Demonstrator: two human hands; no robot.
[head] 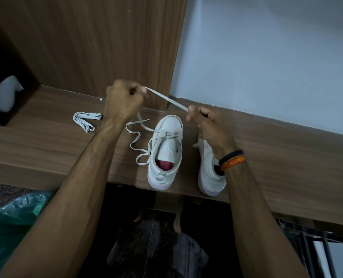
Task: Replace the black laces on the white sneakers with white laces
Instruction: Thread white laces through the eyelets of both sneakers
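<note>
Head view: brown wood-grain shelf (46, 141) against a wood panel (106, 47) and pale wall (266, 57), two white sneakers (165, 151) side by side at its front edge, a folded white lace (87, 119) to the left. Left hand (124, 99) and right hand (206, 123), both curled, pinching a white lace (166, 99) taut above the toes. Green plastic bag (12, 221) low left on dark floor

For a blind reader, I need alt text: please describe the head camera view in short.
Two hands, left and right, pull a white lace taut between them above a white sneaker on a wooden shelf. A second sneaker stands partly under the right wrist; a bundled lace lies to the left.
</note>
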